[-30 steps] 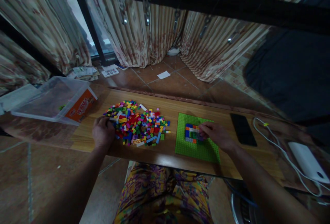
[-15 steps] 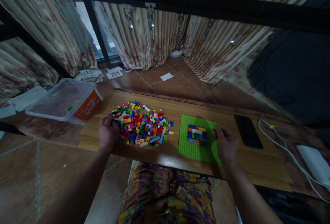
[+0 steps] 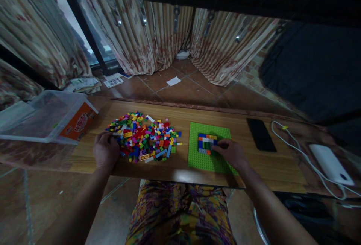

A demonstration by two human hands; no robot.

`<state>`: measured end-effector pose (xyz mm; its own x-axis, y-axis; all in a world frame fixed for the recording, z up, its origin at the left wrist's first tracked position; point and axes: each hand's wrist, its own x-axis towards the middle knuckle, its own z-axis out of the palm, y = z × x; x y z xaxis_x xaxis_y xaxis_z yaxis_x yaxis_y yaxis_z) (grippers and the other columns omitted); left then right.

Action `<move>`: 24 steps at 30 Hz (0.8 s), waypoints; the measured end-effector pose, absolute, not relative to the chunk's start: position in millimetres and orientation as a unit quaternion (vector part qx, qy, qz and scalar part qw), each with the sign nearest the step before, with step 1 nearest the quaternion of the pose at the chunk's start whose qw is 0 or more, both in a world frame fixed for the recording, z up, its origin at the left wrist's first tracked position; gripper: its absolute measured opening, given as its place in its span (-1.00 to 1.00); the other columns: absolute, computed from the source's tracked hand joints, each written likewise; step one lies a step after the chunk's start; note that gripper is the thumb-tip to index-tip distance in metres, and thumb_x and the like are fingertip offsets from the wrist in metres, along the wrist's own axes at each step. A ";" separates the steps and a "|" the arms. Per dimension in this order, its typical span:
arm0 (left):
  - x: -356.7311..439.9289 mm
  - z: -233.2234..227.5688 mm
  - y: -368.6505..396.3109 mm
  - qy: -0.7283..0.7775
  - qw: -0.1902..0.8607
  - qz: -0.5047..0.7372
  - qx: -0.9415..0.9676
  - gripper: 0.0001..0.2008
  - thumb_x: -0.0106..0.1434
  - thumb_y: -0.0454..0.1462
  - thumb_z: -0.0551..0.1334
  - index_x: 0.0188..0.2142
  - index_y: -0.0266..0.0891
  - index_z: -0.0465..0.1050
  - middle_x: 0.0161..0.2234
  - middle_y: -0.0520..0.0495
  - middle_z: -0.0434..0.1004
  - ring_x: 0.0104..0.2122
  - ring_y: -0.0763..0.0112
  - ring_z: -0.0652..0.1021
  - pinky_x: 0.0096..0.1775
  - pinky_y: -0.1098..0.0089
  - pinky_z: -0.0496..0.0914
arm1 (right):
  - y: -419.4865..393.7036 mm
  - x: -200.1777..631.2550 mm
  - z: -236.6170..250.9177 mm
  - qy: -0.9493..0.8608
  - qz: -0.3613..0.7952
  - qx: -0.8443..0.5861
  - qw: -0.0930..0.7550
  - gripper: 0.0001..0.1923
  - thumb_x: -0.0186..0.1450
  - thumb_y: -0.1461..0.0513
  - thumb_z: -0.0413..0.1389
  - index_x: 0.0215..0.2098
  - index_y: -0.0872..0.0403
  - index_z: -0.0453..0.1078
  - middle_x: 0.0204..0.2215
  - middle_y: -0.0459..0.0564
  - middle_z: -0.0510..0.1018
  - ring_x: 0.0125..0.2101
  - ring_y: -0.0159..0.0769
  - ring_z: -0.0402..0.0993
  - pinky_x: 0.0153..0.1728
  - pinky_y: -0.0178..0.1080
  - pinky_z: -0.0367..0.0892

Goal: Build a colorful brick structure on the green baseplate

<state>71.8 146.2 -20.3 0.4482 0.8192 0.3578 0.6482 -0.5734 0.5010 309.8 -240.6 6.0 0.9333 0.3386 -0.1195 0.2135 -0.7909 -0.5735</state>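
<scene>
Fingers (image 3: 217,145) of the right hand (image 3: 231,154) curled down onto the right edge of the small brick build (image 3: 206,143), tips touching its bricks; too small to tell whether a loose brick is pinched between them. Hand resting over the right half of the green baseplate (image 3: 197,160), wrist trailing off toward the near right. Build sitting in the far half of that baseplate, a low block of blue, orange, white and green bricks, pressed flat on the studs.

Left hand (image 3: 105,151) lying at the near left edge of the pile of loose bricks (image 3: 146,136), fingers bent and bunched at the pile's rim, touching the nearest pieces; cannot tell if anything is gripped. Pile spread across the middle left of the wooden tabletop (image 3: 180,117), many colours mixed, just left of the baseplate with a narrow strip of bare wood between.

Clear plastic tub (image 3: 42,115) with an orange label at the far left, overhanging the table's left end. Black phone (image 3: 261,139) lying flat to the right of the baseplate, near but apart. White cable (image 3: 296,151) looping further right toward a white power bank (image 3: 329,163) at the right edge. Patterned trousers (image 3: 180,215) below the near table edge. Striped curtains (image 3: 158,38) and tiled floor beyond the far side.
</scene>
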 end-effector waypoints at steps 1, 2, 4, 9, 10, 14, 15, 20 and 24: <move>72.0 -20.2 146.0 0.437 0.148 0.291 0.838 -0.77 0.18 -0.33 0.08 -0.25 -0.30 0.49 -0.12 -0.25 0.49 -0.10 0.10 0.50 -0.01 0.14 0.40 | -241.1 316.2 8.1 -0.157 0.126 -0.941 0.273 -0.67 0.03 -0.01 0.26 -0.42 0.06 0.47 -0.47 0.00 0.59 -0.44 -0.19 0.50 -0.41 -0.20 0.31; 72.2 -20.3 146.0 0.437 0.148 0.292 0.838 -0.77 0.18 -0.34 0.08 -0.25 -0.30 0.49 -0.12 -0.24 0.49 -0.10 0.11 0.50 -0.01 0.14 0.40 | -241.7 322.1 10.0 -0.169 0.145 -0.940 0.258 -0.68 0.02 -0.01 0.27 -0.42 0.06 0.47 -0.49 -0.01 0.59 -0.45 -0.21 0.50 -0.43 -0.21 0.30; 72.6 -21.1 146.3 0.439 0.146 0.291 0.837 -0.77 0.18 -0.34 0.09 -0.24 -0.30 0.49 -0.12 -0.24 0.49 -0.09 0.12 0.50 -0.01 0.14 0.40 | -242.4 331.9 13.5 -0.195 0.179 -0.937 0.227 -0.67 0.00 -0.01 0.28 -0.41 0.06 0.48 -0.50 -0.03 0.58 -0.47 -0.24 0.49 -0.44 -0.24 0.28; 73.3 -23.1 147.0 0.445 0.124 0.292 0.838 -0.73 0.18 -0.31 0.09 -0.23 -0.34 0.52 -0.12 -0.25 0.51 -0.11 0.14 0.51 -0.03 0.18 0.42 | -238.8 343.8 18.6 -0.226 0.215 -0.937 0.156 -0.64 -0.03 -0.02 0.30 -0.40 0.06 0.48 -0.49 -0.07 0.58 -0.45 -0.26 0.49 -0.48 -0.28 0.24; 73.3 -23.4 146.9 0.443 0.121 0.295 0.838 -0.73 0.18 -0.31 0.09 -0.23 -0.34 0.52 -0.12 -0.24 0.52 -0.11 0.15 0.51 -0.03 0.19 0.42 | -237.6 344.5 19.1 -0.228 0.215 -0.939 0.145 -0.64 -0.03 -0.01 0.31 -0.41 0.06 0.48 -0.49 -0.07 0.57 -0.45 -0.26 0.48 -0.49 -0.29 0.23; 72.9 -24.8 146.8 0.446 0.119 0.301 0.835 -0.71 0.16 -0.31 0.10 -0.21 -0.32 0.54 -0.12 -0.20 0.53 -0.11 0.20 0.52 -0.02 0.21 0.42 | -233.8 343.6 21.5 -0.233 0.218 -0.940 0.121 -0.70 0.01 0.03 0.30 -0.42 0.06 0.45 -0.49 -0.08 0.56 -0.47 -0.29 0.47 -0.50 -0.30 0.19; 72.8 -25.3 146.9 0.448 0.118 0.301 0.833 -0.71 0.16 -0.31 0.10 -0.20 -0.32 0.54 -0.12 -0.20 0.53 -0.11 0.20 0.52 -0.02 0.21 0.42 | -233.0 342.8 22.5 -0.231 0.222 -0.940 0.115 -0.72 0.02 0.04 0.30 -0.42 0.05 0.45 -0.50 -0.09 0.56 -0.47 -0.30 0.46 -0.50 -0.30 0.18; 73.2 -26.4 147.2 0.444 0.114 0.303 0.836 -0.70 0.17 -0.32 0.10 -0.20 -0.38 0.55 -0.13 -0.25 0.54 -0.11 0.16 0.53 -0.01 0.18 0.43 | -228.8 338.7 26.3 -0.215 0.235 -0.945 0.081 -0.74 0.04 0.09 0.30 -0.42 0.06 0.40 -0.52 -0.11 0.52 -0.50 -0.33 0.43 -0.52 -0.31 0.16; 73.8 -25.3 146.7 0.446 0.110 0.302 0.835 -0.68 0.17 -0.31 0.09 -0.18 -0.38 0.55 -0.13 -0.25 0.54 -0.10 0.14 0.53 -0.01 0.17 0.43 | -226.7 337.5 25.5 -0.208 0.234 -0.945 0.092 -0.73 0.02 0.10 0.30 -0.43 0.05 0.37 -0.54 -0.14 0.52 -0.50 -0.34 0.43 -0.52 -0.33 0.15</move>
<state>73.8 146.7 -25.3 0.4191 0.8117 0.4068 0.6784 -0.5778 0.4538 337.5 -226.7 25.5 0.8037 0.4369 -0.4039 0.3510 -0.8963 -0.2710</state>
